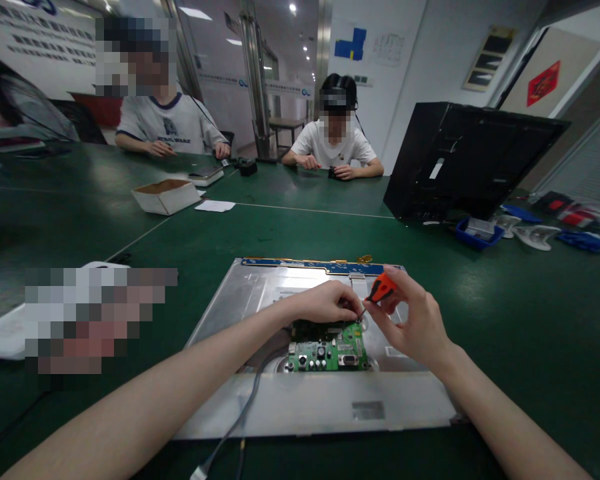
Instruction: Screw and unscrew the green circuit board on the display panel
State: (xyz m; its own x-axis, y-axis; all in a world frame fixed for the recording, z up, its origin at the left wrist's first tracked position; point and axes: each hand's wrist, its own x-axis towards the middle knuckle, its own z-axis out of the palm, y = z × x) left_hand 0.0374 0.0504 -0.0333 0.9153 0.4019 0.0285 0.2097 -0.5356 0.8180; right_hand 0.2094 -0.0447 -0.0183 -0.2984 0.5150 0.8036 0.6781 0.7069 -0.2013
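A right hand (414,321) held an orange-and-black screwdriver (382,288) at a green circuit board (325,357).
The left hand (333,303) curled beside its tip; whether it gripped anything was unclear.

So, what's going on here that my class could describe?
A person's right hand holds an orange-and-black screwdriver, its tip by the far right corner of a green circuit board. The left hand has its fingertips close to that tip. The board sits on a silvery metal panel, which lies on the green table.

hands (417,321) close together, fingers (351,303) bent
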